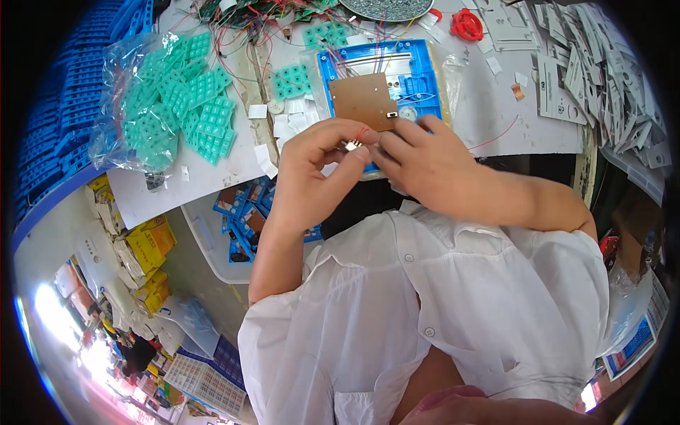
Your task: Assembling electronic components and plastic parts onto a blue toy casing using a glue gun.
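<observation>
A blue plastic housing (pixel 426 69) lies in front of me, with a brown circuit board (pixel 360 98) tilted over it. Near the board's lower edge, my left hand (pixel 315 170) pinches a small silvery part (pixel 353 145) between thumb and forefinger. A thin red wire (pixel 363 133) shows at that pinch. My right hand (pixel 433 157) reaches in from the right, its fingers bent and closed by the board's lower right corner, close to my left fingertips. What those fingers hold, if anything, is hidden. On that corner of the board sits a small slide switch (pixel 392 115).
Green rubber keypads (pixel 212 120) spill from a clear bag at left. Loose wires (pixel 248 21) tangle at the back, near a red ring-shaped part (pixel 466 25). Grey-white panels (pixel 567 85) pile up at right. A bin (pixel 205 237) of blue parts stands below the table edge.
</observation>
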A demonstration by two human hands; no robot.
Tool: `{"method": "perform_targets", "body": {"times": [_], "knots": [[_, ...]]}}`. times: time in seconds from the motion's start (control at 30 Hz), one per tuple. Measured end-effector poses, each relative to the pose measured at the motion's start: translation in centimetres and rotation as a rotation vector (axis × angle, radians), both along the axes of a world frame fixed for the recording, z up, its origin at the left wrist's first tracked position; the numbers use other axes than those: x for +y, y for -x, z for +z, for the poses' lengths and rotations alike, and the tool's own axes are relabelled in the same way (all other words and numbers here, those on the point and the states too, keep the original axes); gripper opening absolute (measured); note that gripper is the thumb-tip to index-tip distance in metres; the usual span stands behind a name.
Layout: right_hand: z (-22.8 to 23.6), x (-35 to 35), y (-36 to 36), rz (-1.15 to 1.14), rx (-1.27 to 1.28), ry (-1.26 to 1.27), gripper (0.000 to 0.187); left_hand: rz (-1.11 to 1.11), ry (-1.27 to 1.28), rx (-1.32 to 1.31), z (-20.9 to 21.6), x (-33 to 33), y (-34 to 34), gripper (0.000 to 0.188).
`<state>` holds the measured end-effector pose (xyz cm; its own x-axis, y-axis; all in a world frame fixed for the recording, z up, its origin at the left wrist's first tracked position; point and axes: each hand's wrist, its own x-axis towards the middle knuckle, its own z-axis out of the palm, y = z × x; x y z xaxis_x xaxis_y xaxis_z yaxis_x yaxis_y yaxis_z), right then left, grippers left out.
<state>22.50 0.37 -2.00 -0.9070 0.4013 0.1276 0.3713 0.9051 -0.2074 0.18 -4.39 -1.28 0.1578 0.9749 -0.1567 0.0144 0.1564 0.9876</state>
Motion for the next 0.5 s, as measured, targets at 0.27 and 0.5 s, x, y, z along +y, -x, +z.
{"method": "perform_targets", "body": {"times": [0.27,0.5], "knots": [[1.0,2.0,-0.3,-0.117,0.531,0.192,0.028,-0.17,-0.027,0.18,1.9,0.8,-1.7,0.034],[-0.2,2.4,-1.9,-0.196,0.595,0.315,0.023,-0.246,-0.013,0.336,2.1,0.6,-2.1,0.03]]}}
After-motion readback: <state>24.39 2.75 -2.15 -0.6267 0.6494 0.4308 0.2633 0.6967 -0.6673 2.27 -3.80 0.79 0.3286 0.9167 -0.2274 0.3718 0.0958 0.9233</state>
